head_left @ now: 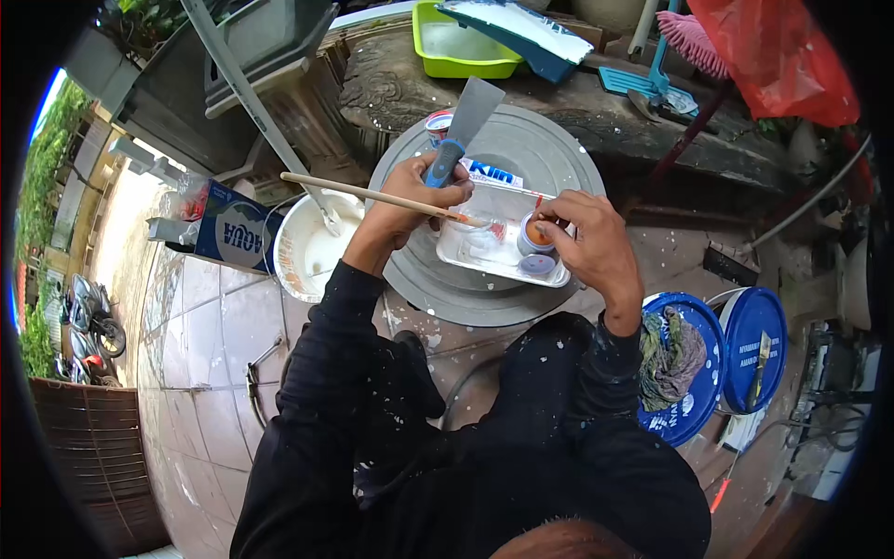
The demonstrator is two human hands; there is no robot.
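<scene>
My left hand [410,200] is closed round the blue-grey handle of an upright putty knife [473,110] and holds a wooden stick [335,186], whose orange-stained tip is over a white tray [475,256]. My right hand [589,238] grips a small jar [536,233] with orange contents at the tray's right side. A grey round lid [537,264] lies just below the jar, and clear crumpled plastic lies in the tray. A white-and-blue printed packet [494,175] and a small tin [438,124] are behind, on the round grey stand [419,293].
A white bucket [291,275] and blue carton [228,238] are at left. Blue-lidded pails [750,391] with a rag [666,368] are at right. A wooden bench [372,88] behind bears a green basin [438,65], tools and red plastic [773,65]. A motorbike [98,317] stands far left.
</scene>
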